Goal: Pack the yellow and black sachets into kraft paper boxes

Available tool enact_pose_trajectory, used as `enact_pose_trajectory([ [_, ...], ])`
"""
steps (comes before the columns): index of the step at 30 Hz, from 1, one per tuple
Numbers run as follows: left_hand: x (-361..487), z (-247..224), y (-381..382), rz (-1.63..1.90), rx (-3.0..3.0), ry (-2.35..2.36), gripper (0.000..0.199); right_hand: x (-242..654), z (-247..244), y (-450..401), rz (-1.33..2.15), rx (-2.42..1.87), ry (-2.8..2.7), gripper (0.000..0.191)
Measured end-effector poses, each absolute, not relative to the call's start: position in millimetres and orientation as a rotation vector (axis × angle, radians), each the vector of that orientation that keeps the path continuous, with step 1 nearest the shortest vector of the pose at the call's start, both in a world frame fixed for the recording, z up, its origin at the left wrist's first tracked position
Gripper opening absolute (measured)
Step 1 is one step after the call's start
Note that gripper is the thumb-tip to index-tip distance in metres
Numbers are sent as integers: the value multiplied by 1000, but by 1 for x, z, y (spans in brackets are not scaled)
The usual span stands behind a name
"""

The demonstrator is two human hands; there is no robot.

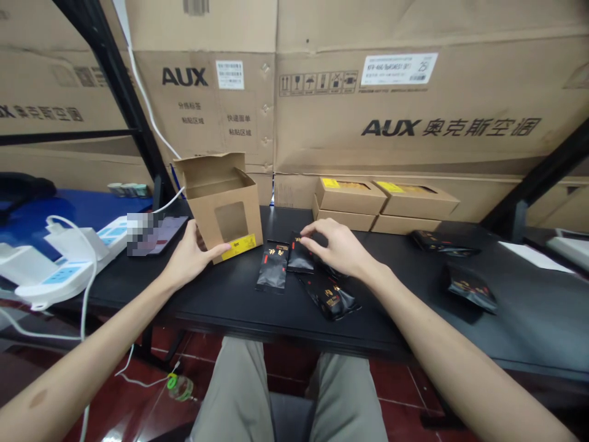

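Note:
My left hand [188, 259] grips the lower left corner of an open kraft paper box [234, 212], with the thumb lying along its yellow label [239, 247]. The box has a clear window in its front and its flaps stand up. My right hand [335, 248] curves over a black foil sachet [300, 256], fingertips on its upper end. I cannot tell whether it is pinched. Beside that sachet lies another black sachet [272, 265], and a third black sachet [327, 298] lies partly under my right palm.
Both hands work over a black table [221, 307]. Two stacks of kraft boxes [350, 197] stand at the back, with more black sachets [469, 287] to the right. A white power strip [69, 276] with chargers lies at the left. Large cardboard cartons [405, 104] stand behind.

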State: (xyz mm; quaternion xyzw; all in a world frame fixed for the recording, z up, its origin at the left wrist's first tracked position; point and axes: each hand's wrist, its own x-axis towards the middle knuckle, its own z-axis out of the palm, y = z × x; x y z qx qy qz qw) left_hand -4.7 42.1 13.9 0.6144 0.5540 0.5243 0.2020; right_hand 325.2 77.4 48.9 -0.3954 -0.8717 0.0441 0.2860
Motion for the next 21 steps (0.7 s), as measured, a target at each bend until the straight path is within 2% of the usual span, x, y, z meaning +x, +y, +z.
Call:
enact_pose_trajectory([
  [3,-5,12,44,1461,1687,1511,66,307,57,64,123,-953,-2483,30],
  [9,-6,10,45,1445,1664,1467,71,263,71,40,41,-1084,-2854,91],
  [12,-6,10,45,1427,1641,1471,70,253,72,40,16,-1195,-2946,101],
  [14,-7,9,46,1423,1624,1466,69,251,73,41,-32,-1184,-2978,93],
  [21,-8,7,46,1435,1636,1451,69,258,90,43,-160,-1088,-3011,35],
])
